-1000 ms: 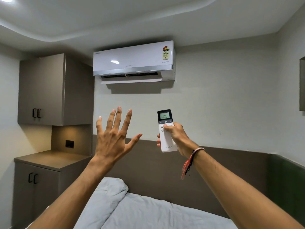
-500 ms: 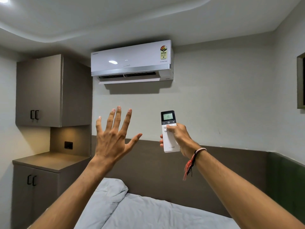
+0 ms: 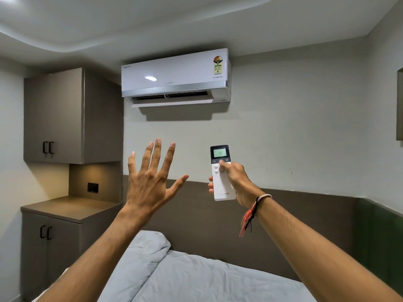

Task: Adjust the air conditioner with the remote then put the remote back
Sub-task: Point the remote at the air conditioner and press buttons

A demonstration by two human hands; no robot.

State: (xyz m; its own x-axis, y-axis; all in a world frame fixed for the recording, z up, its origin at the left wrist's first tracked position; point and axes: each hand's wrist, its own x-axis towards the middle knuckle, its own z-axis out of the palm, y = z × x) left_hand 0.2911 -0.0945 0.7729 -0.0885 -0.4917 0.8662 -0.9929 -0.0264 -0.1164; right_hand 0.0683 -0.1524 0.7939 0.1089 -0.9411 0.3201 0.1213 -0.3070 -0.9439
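Pointing upright: remote [image 3: 222, 173], right hand [image 3: 236, 182]

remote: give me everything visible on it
The remote is a slim white plastic bar, dark at the top around a lit green screen reading 19. Minus and plus keys sit under the screen, round buttons below, a logo near the bottom. The right hand holds it upright, thumb on the keys, below the air conditioner.

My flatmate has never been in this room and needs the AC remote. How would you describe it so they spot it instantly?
Find the white air conditioner high on the wall above the bed. Below it, the right hand holds the remote upright: a slim white stick with a dark top and a green screen reading 19.
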